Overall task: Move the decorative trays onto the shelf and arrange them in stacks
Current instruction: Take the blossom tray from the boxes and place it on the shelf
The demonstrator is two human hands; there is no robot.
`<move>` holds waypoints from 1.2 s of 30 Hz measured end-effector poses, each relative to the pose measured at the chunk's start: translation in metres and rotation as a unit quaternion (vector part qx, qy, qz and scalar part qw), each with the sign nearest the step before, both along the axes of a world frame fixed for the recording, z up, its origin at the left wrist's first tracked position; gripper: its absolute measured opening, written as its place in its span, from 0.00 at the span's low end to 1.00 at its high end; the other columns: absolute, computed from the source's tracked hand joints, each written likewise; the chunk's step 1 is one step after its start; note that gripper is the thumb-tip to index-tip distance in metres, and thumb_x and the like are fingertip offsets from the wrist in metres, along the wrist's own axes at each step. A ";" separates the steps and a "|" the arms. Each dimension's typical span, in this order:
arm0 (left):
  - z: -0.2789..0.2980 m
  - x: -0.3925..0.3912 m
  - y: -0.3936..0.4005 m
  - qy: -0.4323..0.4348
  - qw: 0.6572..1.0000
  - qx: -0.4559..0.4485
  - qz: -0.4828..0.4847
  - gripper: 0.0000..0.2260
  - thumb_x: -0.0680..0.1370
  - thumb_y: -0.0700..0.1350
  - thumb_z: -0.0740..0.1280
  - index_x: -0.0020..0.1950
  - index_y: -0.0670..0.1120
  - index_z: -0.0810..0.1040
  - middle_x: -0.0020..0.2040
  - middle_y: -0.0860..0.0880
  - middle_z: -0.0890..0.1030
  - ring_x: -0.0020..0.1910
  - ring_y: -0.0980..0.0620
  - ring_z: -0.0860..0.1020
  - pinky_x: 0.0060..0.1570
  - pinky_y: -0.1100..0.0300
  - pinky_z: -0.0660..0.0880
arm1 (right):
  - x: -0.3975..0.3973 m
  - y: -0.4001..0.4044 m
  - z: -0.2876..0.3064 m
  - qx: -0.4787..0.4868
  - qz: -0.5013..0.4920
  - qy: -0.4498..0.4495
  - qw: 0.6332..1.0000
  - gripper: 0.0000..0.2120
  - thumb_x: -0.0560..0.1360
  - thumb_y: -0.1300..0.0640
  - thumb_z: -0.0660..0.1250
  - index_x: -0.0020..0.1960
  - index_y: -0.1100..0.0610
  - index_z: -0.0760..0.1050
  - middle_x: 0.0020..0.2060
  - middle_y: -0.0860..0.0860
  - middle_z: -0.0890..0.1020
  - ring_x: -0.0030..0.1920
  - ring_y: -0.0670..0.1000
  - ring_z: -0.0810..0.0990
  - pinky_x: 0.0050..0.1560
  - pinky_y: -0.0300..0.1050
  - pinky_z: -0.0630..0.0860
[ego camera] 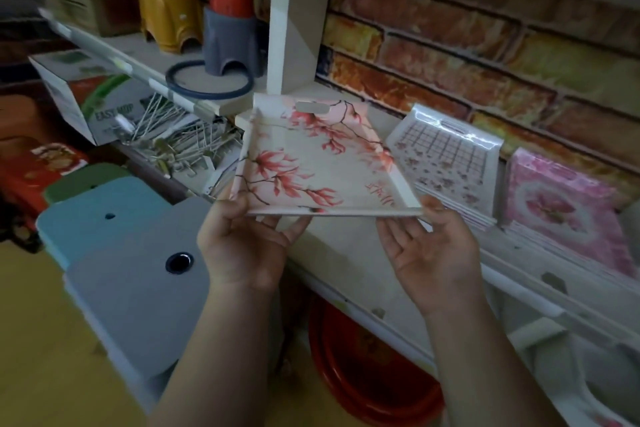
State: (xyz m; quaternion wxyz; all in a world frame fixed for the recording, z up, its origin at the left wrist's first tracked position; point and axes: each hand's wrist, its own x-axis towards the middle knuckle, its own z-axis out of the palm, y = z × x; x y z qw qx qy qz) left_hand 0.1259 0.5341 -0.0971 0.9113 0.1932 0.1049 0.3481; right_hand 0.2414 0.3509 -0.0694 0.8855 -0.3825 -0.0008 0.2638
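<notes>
From the head camera, both hands carry one floral tray (318, 156) by its near edge. The left hand (242, 246) grasps the near-left corner, thumb on top and fingers curled beneath; the right hand (433, 253) supports the near-right corner with palm up and fingers cupped under the rim. The tray hangs tilted over the white shelf (346, 274), its far end at twelve o'clock near the upright post (298, 17).

To do this step well, I judge the tray should be levelled, slid inward until its base rests flat, and set square beside the grid-patterned stack (446, 163) at two o'clock, or on a matching pile. Letting go only once the base bears weight should keep it from tipping off the front edge.

The tray is rectangular and shallow, with raised cream walls, a slot handle in the far wall, and pink magnolia blossoms on dark branches. A pink-flowered stack (564, 211) leans at three o'clock.
</notes>
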 end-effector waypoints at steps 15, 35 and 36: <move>0.014 0.087 -0.029 0.003 0.991 0.021 -0.132 0.24 0.74 0.45 0.66 0.71 0.46 0.81 0.71 0.43 0.81 0.68 0.33 0.81 0.68 0.24 0.72 | 0.054 -0.048 0.013 0.058 -0.140 0.051 0.987 0.04 0.78 0.61 0.66 0.48 0.54 0.78 0.61 0.60 0.87 0.63 0.58 0.86 0.63 0.51 0.82; -0.029 0.209 -0.060 0.225 0.962 0.125 -0.094 0.22 0.83 0.62 0.69 0.75 0.56 0.76 0.73 0.43 0.76 0.66 0.45 0.81 0.63 0.51 0.78 | 0.118 -0.087 -0.070 -0.160 -0.346 -0.122 0.916 0.09 0.83 0.58 0.71 0.63 0.54 0.80 0.37 0.51 0.87 0.42 0.56 0.87 0.45 0.49 0.82; -0.034 0.209 -0.061 0.227 0.963 0.119 -0.083 0.23 0.82 0.62 0.70 0.76 0.58 0.74 0.73 0.43 0.75 0.66 0.45 0.81 0.65 0.49 0.79 | 0.117 -0.087 -0.076 -0.187 -0.364 -0.144 0.901 0.12 0.82 0.58 0.72 0.66 0.54 0.80 0.34 0.49 0.85 0.38 0.53 0.85 0.42 0.48 0.82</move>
